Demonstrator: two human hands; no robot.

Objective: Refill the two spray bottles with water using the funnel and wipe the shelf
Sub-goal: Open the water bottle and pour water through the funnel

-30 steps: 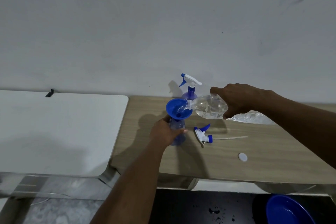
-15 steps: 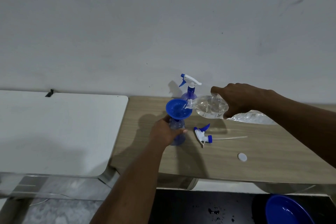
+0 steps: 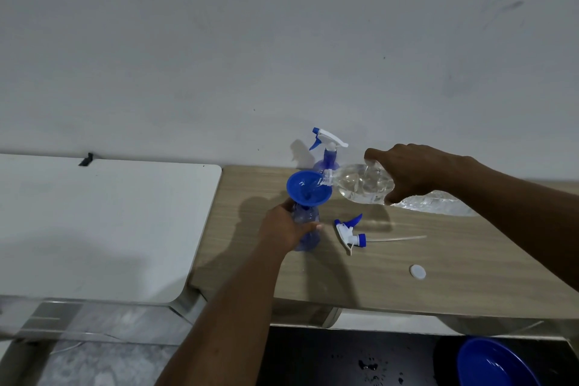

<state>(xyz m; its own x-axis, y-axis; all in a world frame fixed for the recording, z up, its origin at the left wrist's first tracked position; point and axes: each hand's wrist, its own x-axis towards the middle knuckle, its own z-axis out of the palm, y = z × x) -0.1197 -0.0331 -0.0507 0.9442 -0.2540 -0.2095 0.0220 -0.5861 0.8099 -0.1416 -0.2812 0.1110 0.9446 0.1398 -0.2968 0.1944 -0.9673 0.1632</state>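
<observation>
The left hand (image 3: 286, 226) is wrapped closed around the body of the open spray bottle (image 3: 308, 229), evidently to keep it upright and steady under the weight of the blue funnel (image 3: 308, 188) seated in its neck. The right hand (image 3: 416, 172) is clamped around a clear water bottle (image 3: 360, 183), tipped nearly horizontal with its mouth resting over the funnel's rim so the water runs into the cone rather than onto the wooden shelf (image 3: 407, 276). The bottle being filled stands near the shelf's left edge. Its removed trigger head (image 3: 349, 232), dip tube attached, lies just beside it to the right, clear of the pour. A white cap (image 3: 417, 271) lies nearer the front edge. The second spray bottle (image 3: 327, 150), trigger fitted, stands at the back edge against the wall. Judged: first refill in progress; wiping not yet done.
</observation>
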